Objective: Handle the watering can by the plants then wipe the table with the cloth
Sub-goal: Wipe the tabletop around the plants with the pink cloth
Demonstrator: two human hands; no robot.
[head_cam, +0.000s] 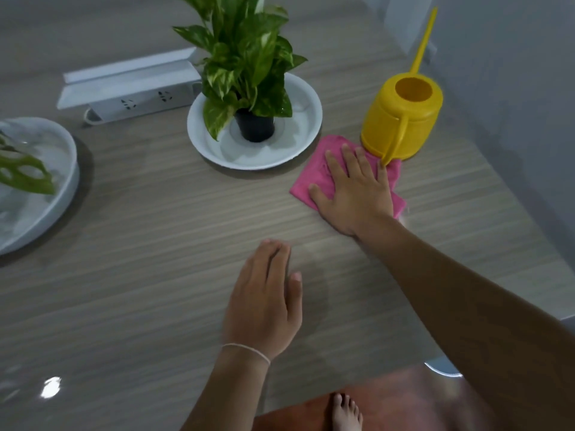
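Resting flat nearest the viewer, the left hand (pixel 264 293) lies palm-down on the counter (pixel 140 237) with fingers straight and together, holding nothing. Farther out and to the right, the right hand (pixel 351 188) is spread open on the pink cloth (pixel 314 169), fingers straight and pressing it flat to the surface rather than gripping it. So the cloth is already under the right hand, while the left hand sits well apart from it; any wipe would likely be the right arm's job. The cloth looks soft and lies in a rough folded diamond, its long axis running from upper left to lower right, its far corner touching the yellow watering can (pixel 401 119). That can is smooth, rounded plastic, standing upright, its handle towards the hand and its thin spout pointing away. Just left of the cloth is a glossy white dish (pixel 295 150) holding a leafy plant (pixel 245 57) in a small black pot (pixel 255 126). The counter's pale wood-grain streaks run crosswise.
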